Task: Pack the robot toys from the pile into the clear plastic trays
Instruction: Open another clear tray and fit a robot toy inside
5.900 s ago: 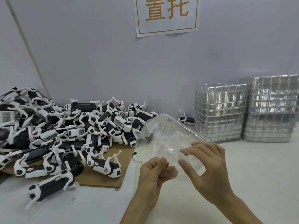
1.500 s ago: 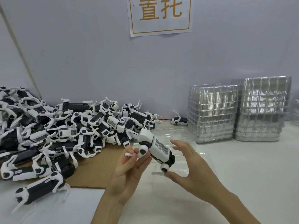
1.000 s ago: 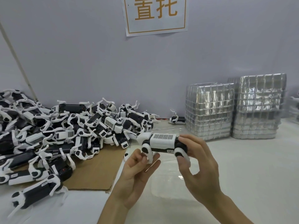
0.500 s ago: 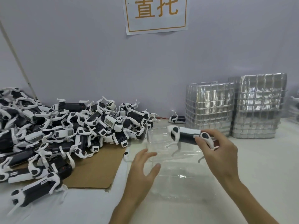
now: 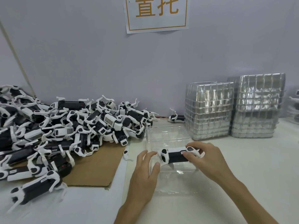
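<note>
So compared to half a second back, the black-and-white four-legged robot toy point(image 5: 175, 155) has come down and toward the camera. It was up over the far end of the clear plastic tray point(image 5: 168, 129) and now it sits low over the tray's middle, just right of frame center. The left hand point(image 5: 145, 173) has slid in too and is now up against the tray's left side. The right hand point(image 5: 208, 159) has the toy by its right end, with curled fingers wrapped over the top around the white hip joint and the thumb side underneath. The toy lies lengthwise left to right with its legs pointing down into the tray. I honestly can't tell if it's properly seated in a pocket or just touching the plastic. The left hand isn't gripping anything; its fingers are pretty much straight and a bit spread, and the fingertips and thumb rest on the tray's left rim close to the toy's left end. The tray lies flat on the white tabletop point(image 5: 242, 167). The big heap of matching black-and-white robot toys point(image 5: 72, 126) fills the left half of the frame, partly on a brown cardboard sheet point(image 5: 97, 167), and one loose white leg piece point(image 5: 126, 153) lies between the cardboard and the tray. In the right middle are two tall stacks of empty clear trays point(image 5: 208, 110) against the grey wall, with one stray robot toy point(image 5: 175, 118) just left of them. There's a white sign with orange characters point(image 5: 157, 12) at the top center.
</note>
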